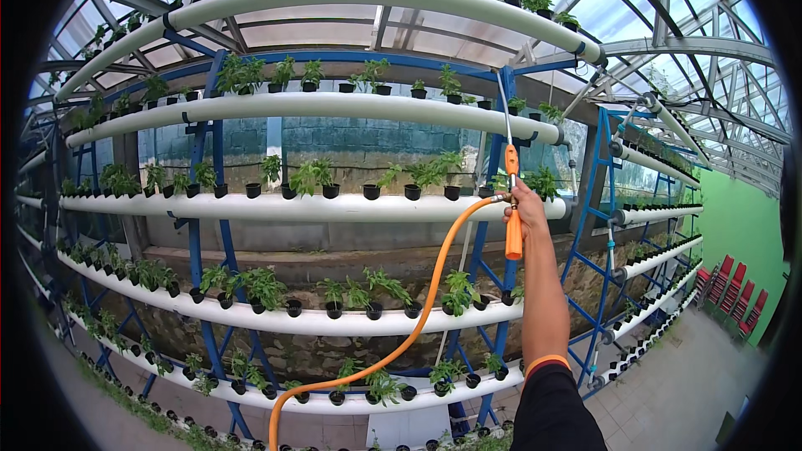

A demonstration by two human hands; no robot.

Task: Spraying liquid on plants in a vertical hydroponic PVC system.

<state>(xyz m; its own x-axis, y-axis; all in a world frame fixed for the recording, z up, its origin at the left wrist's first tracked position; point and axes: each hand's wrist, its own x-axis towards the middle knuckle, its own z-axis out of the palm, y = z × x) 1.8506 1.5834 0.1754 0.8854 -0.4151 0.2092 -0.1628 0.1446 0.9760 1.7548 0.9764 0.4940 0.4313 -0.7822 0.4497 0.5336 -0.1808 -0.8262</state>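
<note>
My right hand (529, 205), on an outstretched arm in a dark sleeve, is closed around an orange-handled spray lance (512, 166). The lance's thin metal tube points up past the end of the second-highest white pipe (313, 106). An orange hose (432, 300) joins the lance at a metal fitting by my fingers and curves down to the bottom edge. Beyond the hand is the right end of the middle white pipe (313, 208), which bears leafy plants (313, 174) in black net cups (412, 192). My left hand is out of view.
Blue metal frames (195, 263) carry several tiers of white pipes with potted plants. Another rack (592, 200) stands at the right, with stacked red chairs (733, 288) by a green wall (739, 219). A block and stone wall (376, 144) lies behind; tiled floor (651, 376) shows lower right.
</note>
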